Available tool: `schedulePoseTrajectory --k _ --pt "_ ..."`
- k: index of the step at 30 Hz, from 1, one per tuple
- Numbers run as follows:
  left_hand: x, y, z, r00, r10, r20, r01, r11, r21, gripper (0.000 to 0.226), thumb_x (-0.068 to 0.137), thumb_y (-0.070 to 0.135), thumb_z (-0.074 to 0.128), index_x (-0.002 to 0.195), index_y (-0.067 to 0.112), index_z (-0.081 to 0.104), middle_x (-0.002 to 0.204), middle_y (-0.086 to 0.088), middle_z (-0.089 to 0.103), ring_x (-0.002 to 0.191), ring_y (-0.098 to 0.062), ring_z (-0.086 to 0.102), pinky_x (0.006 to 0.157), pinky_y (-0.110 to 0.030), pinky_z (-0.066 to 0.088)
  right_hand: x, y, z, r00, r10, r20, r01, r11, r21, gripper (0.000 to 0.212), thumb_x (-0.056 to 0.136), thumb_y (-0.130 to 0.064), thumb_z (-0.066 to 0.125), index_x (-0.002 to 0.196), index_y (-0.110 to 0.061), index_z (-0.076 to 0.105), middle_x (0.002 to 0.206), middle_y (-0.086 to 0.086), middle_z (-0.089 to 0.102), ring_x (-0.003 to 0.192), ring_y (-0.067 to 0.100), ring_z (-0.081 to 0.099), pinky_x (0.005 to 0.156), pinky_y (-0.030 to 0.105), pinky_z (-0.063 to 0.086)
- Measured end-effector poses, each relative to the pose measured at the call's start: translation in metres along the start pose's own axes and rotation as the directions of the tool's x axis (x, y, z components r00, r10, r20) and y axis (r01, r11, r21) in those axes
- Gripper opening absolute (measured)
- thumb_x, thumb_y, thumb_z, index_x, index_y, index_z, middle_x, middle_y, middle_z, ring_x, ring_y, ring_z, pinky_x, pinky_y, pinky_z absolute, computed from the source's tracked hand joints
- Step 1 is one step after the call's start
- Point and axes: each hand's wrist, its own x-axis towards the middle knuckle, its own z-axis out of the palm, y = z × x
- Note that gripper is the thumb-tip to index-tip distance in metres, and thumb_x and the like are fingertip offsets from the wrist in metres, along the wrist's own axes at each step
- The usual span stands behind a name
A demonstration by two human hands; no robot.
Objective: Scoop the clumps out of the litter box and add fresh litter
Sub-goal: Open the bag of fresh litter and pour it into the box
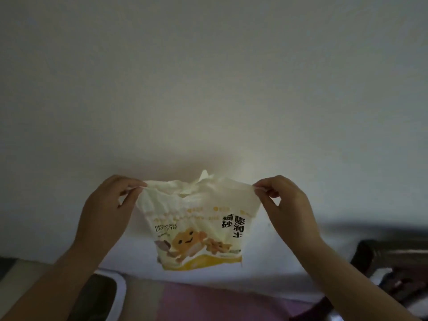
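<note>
The left hand (108, 205) and right hand (282, 205) each pinch a top corner of the bentonite cat litter bag (196, 228), held up against the wall. Pulling evenly apart should open its mouth cleanly; the litter box (120, 288) sits lower left, so the bag is best lowered there before tipping.

Litter bag (196, 228) hangs before the wall (208, 77), stretched between two hands. Left hand (108, 205) pinches its top left corner; right hand (284, 205) pinches its top right corner. Litter box (122, 293) sits below and left of the bag, near the wall's foot. Mat (208, 302) lies just right of the box, beneath the bag. Clutter (393, 262) far right, too blurred to tell.
</note>
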Motion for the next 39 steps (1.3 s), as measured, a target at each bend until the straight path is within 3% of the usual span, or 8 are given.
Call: schedulePoseTrajectory --k 4,7,12,18,23,29,33,39 --pt "0.033 0.024 -0.088 0.980 0.023 -0.198 -0.039 0.996 -0.079 0.015 0.090 0.009 0.060 0.091 0.022 0.067 0.095 0.006 0.063 0.081 -0.003 0.059 0.068 -0.007 0.043 0.046 -0.096 -0.028 0.979 -0.191 -0.066 0.191 0.982 -0.003 0.011 0.088 -0.013 0.064 0.088 -0.024 0.067 0.084 -0.019 0.062 0.083 -0.001 0.057 0.072 0.006 0.042" --pt "0.047 0.028 -0.148 0.960 0.044 -0.277 -0.079 0.990 -0.116 0.016 0.090 0.009 0.060 0.091 0.022 0.068 0.095 0.007 0.064 0.083 0.000 0.060 0.071 -0.011 0.045 0.065 -0.160 -0.035 0.960 -0.255 -0.114 0.258 0.966 0.005 0.015 0.089 -0.013 0.062 0.085 -0.028 0.063 0.085 -0.019 0.063 0.083 -0.002 0.057 0.068 0.007 0.042" --pt "0.050 0.008 -0.231 0.941 0.090 -0.327 -0.130 0.986 -0.102 0.018 0.089 0.009 0.061 0.091 0.026 0.067 0.094 0.011 0.065 0.081 0.000 0.060 0.070 -0.011 0.045 0.070 -0.248 -0.015 0.940 -0.299 -0.162 0.306 0.952 0.018 0.018 0.091 -0.015 0.061 0.085 -0.032 0.060 0.086 -0.018 0.064 0.082 -0.002 0.059 0.067 0.008 0.043" --pt "0.027 -0.048 -0.319 0.946 0.035 -0.322 -0.086 0.986 -0.144 0.021 0.088 0.008 0.062 0.087 0.029 0.067 0.093 0.019 0.065 0.076 0.001 0.061 0.065 -0.006 0.042 0.056 -0.337 0.057 0.957 -0.245 -0.153 0.268 0.952 0.147 0.014 0.093 -0.018 0.056 0.086 -0.028 0.062 0.086 -0.015 0.065 0.079 0.000 0.058 0.065 0.009 0.042" --pt "-0.004 -0.109 -0.368 0.951 -0.055 -0.305 0.028 0.995 -0.093 0.019 0.089 0.010 0.061 0.091 0.028 0.069 0.092 0.014 0.066 0.078 0.000 0.061 0.070 -0.019 0.047 0.042 -0.395 0.142 0.972 -0.234 -0.006 0.229 0.944 0.240 0.012 0.092 -0.020 0.055 0.087 -0.027 0.063 0.087 -0.015 0.065 0.077 -0.001 0.058 0.064 0.013 0.043" --pt "-0.034 -0.181 -0.412 0.907 -0.208 -0.367 0.219 0.976 -0.012 0.021 0.091 0.013 0.058 0.097 0.031 0.067 0.096 0.020 0.063 0.085 0.008 0.058 0.071 -0.012 0.044 0.037 -0.443 0.238 0.934 -0.313 0.171 0.239 0.905 0.350 0.013 0.092 -0.021 0.056 0.085 -0.028 0.064 0.083 -0.016 0.065 0.077 -0.002 0.058 0.062 0.008 0.044" --pt "-0.058 -0.217 -0.440 0.850 -0.316 -0.422 0.363 0.931 0.035 0.021 0.090 0.013 0.058 0.099 0.030 0.066 0.095 0.017 0.064 0.083 0.002 0.057 0.074 -0.016 0.045 0.040 -0.473 0.295 0.876 -0.388 0.286 0.245 0.869 0.431 0.014 0.092 -0.022 0.057 0.083 -0.031 0.064 0.082 -0.018 0.066 0.076 -0.003 0.058 0.061 0.007 0.042" --pt "-0.110 -0.266 -0.471 0.738 -0.450 -0.503 0.575 0.810 0.119 0.018 0.089 0.013 0.061 0.096 0.030 0.066 0.073 0.015 0.057 0.068 0.002 0.050 0.065 -0.005 0.036 0.027 -0.522 0.388 0.753 -0.515 0.410 0.253 0.802 0.541 0.013 0.091 -0.022 0.058 0.084 -0.030 0.064 0.084 -0.018 0.065 0.076 -0.002 0.059 0.060 0.007 0.040"
